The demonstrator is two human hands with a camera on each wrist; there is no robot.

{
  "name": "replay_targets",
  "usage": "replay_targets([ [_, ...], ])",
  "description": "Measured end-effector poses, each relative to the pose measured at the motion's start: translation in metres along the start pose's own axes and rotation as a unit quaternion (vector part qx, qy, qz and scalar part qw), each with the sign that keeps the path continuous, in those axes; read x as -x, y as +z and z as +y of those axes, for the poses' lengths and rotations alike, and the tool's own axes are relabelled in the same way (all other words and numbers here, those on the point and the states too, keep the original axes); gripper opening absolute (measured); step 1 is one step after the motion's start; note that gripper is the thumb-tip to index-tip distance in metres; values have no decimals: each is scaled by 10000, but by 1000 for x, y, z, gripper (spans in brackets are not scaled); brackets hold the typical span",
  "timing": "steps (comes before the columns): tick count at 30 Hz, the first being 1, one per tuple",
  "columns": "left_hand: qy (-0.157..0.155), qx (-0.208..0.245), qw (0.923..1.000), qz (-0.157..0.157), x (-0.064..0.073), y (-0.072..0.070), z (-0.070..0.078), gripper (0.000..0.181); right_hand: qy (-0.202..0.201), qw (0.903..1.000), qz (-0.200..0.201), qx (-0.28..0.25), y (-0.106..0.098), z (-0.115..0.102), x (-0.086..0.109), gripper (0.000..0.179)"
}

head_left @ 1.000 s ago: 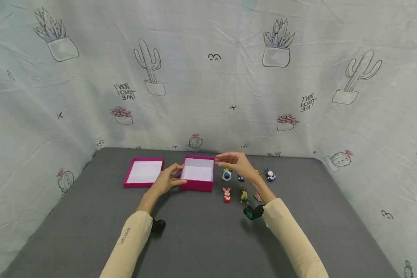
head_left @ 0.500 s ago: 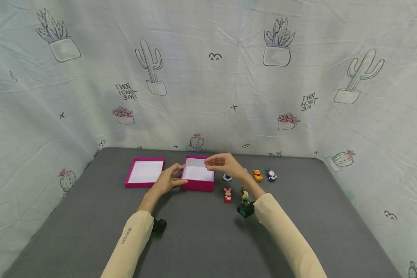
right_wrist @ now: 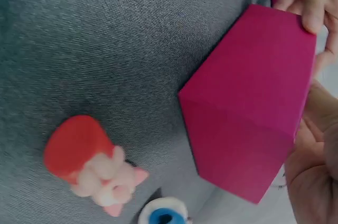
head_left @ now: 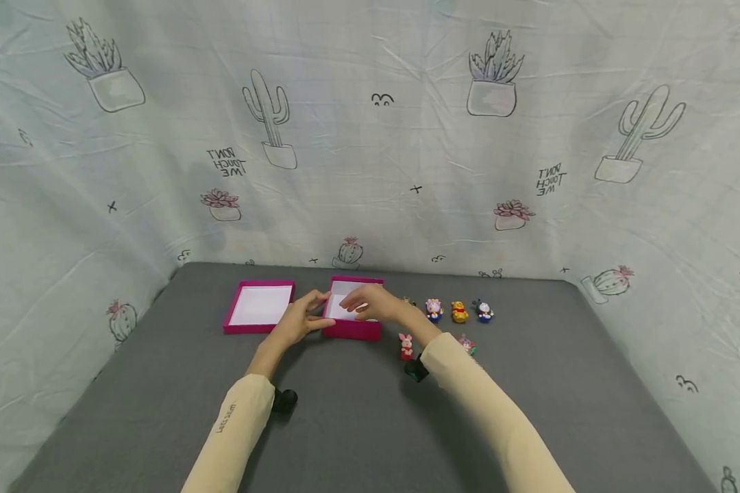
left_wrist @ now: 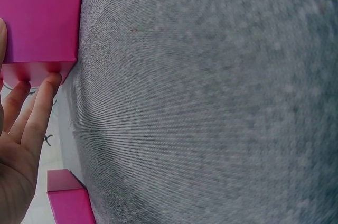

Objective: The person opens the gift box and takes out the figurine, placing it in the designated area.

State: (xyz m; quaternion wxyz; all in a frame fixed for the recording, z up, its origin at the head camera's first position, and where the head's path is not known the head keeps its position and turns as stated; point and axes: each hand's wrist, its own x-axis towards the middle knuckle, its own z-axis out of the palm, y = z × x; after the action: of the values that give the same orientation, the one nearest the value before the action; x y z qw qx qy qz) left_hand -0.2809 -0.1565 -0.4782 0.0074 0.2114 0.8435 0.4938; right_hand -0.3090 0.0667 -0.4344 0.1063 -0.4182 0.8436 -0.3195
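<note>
A magenta box (head_left: 351, 330) with a white inside stands with its top uncovered. At its front left corner my left hand (head_left: 297, 320) grips it, thumb on the front face and fingers against the left wall, as the left wrist view also shows. My right hand (head_left: 375, 303) reaches over the right wall, its curved fingers inside the box; the walls hide the fingertips in the right wrist view, and I cannot see whether they hold anything. Closest to that wrist are a piglet figurine (head_left: 405, 347) in red and a blue-and-white figurine (right_wrist: 165, 214), partly out of frame.
Left of the box lies the magenta lid (head_left: 260, 305), white side up. Farther right stand a yellow bear figurine (head_left: 459, 312), a pink-headed figurine (head_left: 434, 310), a dark blue-and-white figurine (head_left: 484, 311) and a small colourful figurine (head_left: 466, 344), partly behind the sleeve. A patterned curtain (head_left: 358, 137) hangs behind.
My right hand has moved left from beside the box, over its right wall and down into it. My left hand stays on the corner. The right forearm now covers the green figurine.
</note>
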Motion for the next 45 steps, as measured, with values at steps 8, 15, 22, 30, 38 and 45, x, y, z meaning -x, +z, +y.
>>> replay_targets([
  [8, 25, 112, 9999, 22, -1, 2, 0, 41, 389, 9933, -724, 815, 3, -6, -13, 44],
  [15, -105, 144, 9998, 32, -1, 1, -1, 43, 376, 9911, -909, 892, 8, -6, -20, 46],
  [22, -159, 215, 9996, 22, 0, 1, -1, 43, 367, 9889, -972, 1059, 10, -2, -27, 41],
  [30, -178, 186, 9997, -13, -4, 0, 0, 43, 1165, 9612, -1534, 1975, 1, -10, -29, 19],
  [38, -254, 96, 9996, 65, -3, -1, 3, 45, 2095, 9248, -2106, 2377, -11, -24, -28, 18],
  [45, -188, 106, 9998, 7, -3, 0, 1, 45, 1627, 9310, -2390, 2228, -18, -23, -25, 21],
])
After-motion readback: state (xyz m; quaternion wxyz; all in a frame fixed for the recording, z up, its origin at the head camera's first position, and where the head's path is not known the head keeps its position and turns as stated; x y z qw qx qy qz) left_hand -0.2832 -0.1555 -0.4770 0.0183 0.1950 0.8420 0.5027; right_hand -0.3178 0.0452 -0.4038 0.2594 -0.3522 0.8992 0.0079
